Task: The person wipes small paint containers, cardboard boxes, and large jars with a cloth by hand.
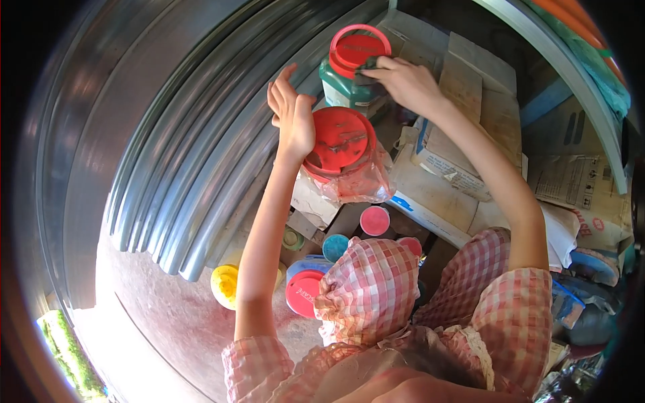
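Note:
My right hand (408, 82) pinches a dark cloth (366, 70) against the side of a green jar (344, 88) with a red handled lid (359, 50). My left hand (293, 115) is raised beside that jar, its fingers apart and curved, with nothing in them. Just below the left hand's wrist stands a second container with a smeared red lid (338, 140) and clear plastic wrap (363, 181) around it.
Long grey metal sheets (195, 154) curve along the left. Cardboard boxes (494, 111) are stacked at the right. Nearer me stand a pink-lidded tub (375, 220), a blue-lidded one (335, 247), a red lid (304, 293) and a yellow container (226, 285).

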A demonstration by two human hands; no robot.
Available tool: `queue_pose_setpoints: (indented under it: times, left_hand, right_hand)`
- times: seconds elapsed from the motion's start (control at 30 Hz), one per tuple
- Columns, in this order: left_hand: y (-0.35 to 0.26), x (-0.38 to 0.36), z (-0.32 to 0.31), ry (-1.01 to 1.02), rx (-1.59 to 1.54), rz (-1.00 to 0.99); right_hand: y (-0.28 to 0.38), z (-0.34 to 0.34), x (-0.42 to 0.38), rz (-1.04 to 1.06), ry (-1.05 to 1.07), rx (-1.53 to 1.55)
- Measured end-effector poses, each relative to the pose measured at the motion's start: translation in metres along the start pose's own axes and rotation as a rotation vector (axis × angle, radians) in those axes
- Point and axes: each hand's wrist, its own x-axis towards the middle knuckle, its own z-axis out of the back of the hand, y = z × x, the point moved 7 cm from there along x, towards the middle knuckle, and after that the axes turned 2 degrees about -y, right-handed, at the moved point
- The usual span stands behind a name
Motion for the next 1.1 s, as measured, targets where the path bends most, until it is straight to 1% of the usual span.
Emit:
queue_pose_setpoints:
  times: [0.1, 0.13, 0.2, 0.23, 0.27, 0.3, 0.33, 0.37, 0.4, 0.43, 0.47, 0.5, 0.53, 0.63, 0.67, 0.7, 0.77, 0.8, 0.83, 0.93, 1.0, 1.1]
  left_hand:
    - [0.0, 0.0, 0.0, 0.004, 0.039, 0.01]
    - [-0.003, 0.0, -0.002, 0.011, 0.05, 0.016]
    - [-0.003, 0.001, -0.003, 0.01, 0.053, 0.003]
    - [-0.002, 0.001, -0.003, 0.011, 0.058, -0.007]
    - [0.0, 0.001, -0.002, 0.007, 0.067, -0.013]
    - [0.002, 0.002, -0.002, 0.002, 0.075, -0.023]
    - [0.004, 0.002, -0.003, -0.001, 0.078, -0.037]
    - [0.003, 0.003, -0.003, -0.006, 0.094, -0.077]
    - [0.001, 0.002, -0.003, -0.004, 0.08, -0.09]
    - [0.0, 0.001, -0.003, -0.007, 0.049, -0.105]
    - [0.001, 0.001, -0.002, -0.016, 0.019, -0.115]
    - [0.001, 0.001, -0.002, -0.013, 0.032, -0.152]
    - [0.005, 0.002, -0.001, -0.014, 0.021, -0.138]
    - [0.008, 0.004, -0.004, -0.015, -0.005, -0.099]
    - [0.005, 0.004, -0.003, -0.009, 0.002, -0.087]
    - [0.005, 0.003, -0.003, -0.003, 0.013, -0.069]
    - [0.003, 0.002, -0.002, -0.004, 0.012, -0.072]
    - [0.001, 0.002, -0.002, -0.005, 0.013, -0.081]
    - [0.002, 0.002, -0.001, -0.002, 0.028, -0.075]
    - [0.0, 0.002, -0.002, 0.0, -0.002, -0.093]
    - [-0.002, 0.001, -0.002, -0.007, 0.057, -0.088]
    - [-0.002, 0.002, 0.0, -0.006, 0.108, -0.05]
  right_hand:
    - [0.002, 0.008, -0.003, 0.034, 0.03, -0.075]
    - [0.01, 0.008, 0.001, 0.134, -0.08, -0.105]
    - [0.026, 0.002, 0.014, 0.165, -0.062, -0.155]
    - [0.034, -0.004, 0.022, 0.16, -0.101, -0.181]
    - [0.038, -0.017, 0.036, 0.053, -0.064, -0.21]
    - [0.044, -0.03, 0.051, -0.009, -0.065, -0.25]
    - [0.059, -0.028, 0.064, -0.022, -0.011, -0.321]
    - [0.063, -0.033, 0.08, -0.094, -0.051, -0.323]
    - [0.05, -0.062, 0.106, -0.267, 0.031, -0.252]
    - [0.059, -0.048, 0.113, -0.308, 0.05, -0.282]
    - [0.061, -0.049, 0.12, -0.322, 0.125, -0.297]
    - [0.06, -0.048, 0.12, -0.308, 0.15, -0.3]
    - [0.06, -0.05, 0.116, -0.291, 0.181, -0.299]
    - [0.056, -0.029, 0.076, -0.026, -0.063, -0.296]
    - [0.052, -0.023, 0.059, 0.005, -0.115, -0.29]
    - [0.041, -0.024, 0.045, 0.018, -0.108, -0.235]
    - [0.024, 0.0, 0.019, 0.061, -0.115, -0.102]
    - [0.01, 0.005, 0.013, 0.016, -0.031, -0.037]
    - [-0.003, 0.008, 0.008, 0.048, -0.023, -0.009]
    - [-0.035, 0.013, 0.006, 0.037, 0.047, 0.114]
    - [-0.049, 0.013, 0.01, 0.121, 0.066, 0.194]
    - [-0.068, 0.015, 0.012, 0.122, 0.058, 0.128]
